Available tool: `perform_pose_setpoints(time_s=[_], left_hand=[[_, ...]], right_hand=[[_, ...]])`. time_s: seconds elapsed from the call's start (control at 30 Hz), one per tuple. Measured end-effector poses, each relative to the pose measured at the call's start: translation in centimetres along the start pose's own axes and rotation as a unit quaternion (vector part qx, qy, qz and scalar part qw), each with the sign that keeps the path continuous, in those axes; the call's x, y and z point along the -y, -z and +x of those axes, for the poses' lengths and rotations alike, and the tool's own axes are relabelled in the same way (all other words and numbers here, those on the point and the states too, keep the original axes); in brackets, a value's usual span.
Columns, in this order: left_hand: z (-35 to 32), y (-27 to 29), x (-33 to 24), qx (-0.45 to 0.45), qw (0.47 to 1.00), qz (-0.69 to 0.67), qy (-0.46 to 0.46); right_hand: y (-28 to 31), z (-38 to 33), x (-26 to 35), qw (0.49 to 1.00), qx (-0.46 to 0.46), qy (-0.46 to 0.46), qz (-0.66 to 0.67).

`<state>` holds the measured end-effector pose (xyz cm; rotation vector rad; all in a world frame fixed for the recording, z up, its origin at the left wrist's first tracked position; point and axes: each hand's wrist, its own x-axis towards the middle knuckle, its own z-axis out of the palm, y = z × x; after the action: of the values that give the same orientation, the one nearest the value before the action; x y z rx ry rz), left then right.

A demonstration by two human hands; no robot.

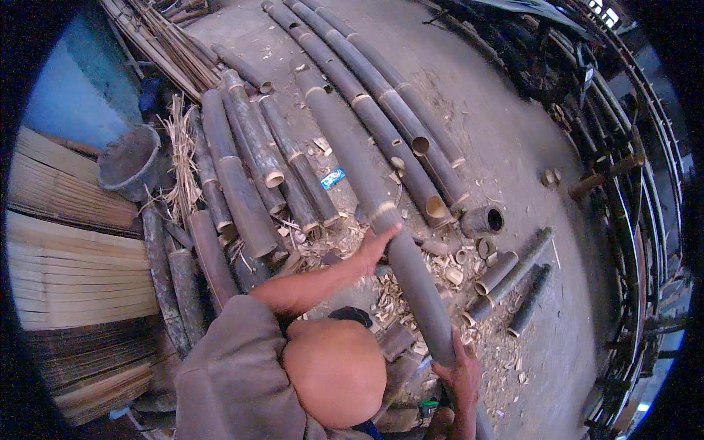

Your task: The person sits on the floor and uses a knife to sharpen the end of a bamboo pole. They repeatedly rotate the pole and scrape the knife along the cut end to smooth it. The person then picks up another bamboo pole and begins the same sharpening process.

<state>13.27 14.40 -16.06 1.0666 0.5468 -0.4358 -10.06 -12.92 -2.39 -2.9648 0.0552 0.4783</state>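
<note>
A long grey-brown bamboo pole (418,279) slants from the far middle down to the lower right, with a pale node ring near my left hand and a cut notch close to its far end. Midway along it, my left hand (379,246) is closed on its left side, its other fingers partly hidden beneath. My right hand (460,370) wraps the pole nearer to me. Alongside on the right lie several long bamboo poles (374,121) with cut holes. Wood chips (396,301) and short bamboo offcuts (500,273) litter the floor around it.
On the left lie several bamboo lengths (238,183), a grey bucket (130,165) and stacked split-bamboo panels (81,264). A short wide bamboo piece (482,220) rests past the pole ends. Racked poles (623,169) line the right side. A blue packet (332,178) lies among the chips.
</note>
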Motion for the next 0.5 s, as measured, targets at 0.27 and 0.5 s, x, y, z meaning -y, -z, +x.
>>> perform_pose_setpoints(time_s=[0.27,0.5], left_hand=[[-8.4,-2.0,5.5,0.199,0.973,-0.004,0.116],[-2.0,-2.3,3.0,0.16,0.986,-0.037,-0.019]], right_hand=[[-4.0,-10.8,-7.9,0.999,-0.042,-0.034,0.002],[-3.0,-8.3,-3.5,0.989,-0.132,-0.033,-0.051]])
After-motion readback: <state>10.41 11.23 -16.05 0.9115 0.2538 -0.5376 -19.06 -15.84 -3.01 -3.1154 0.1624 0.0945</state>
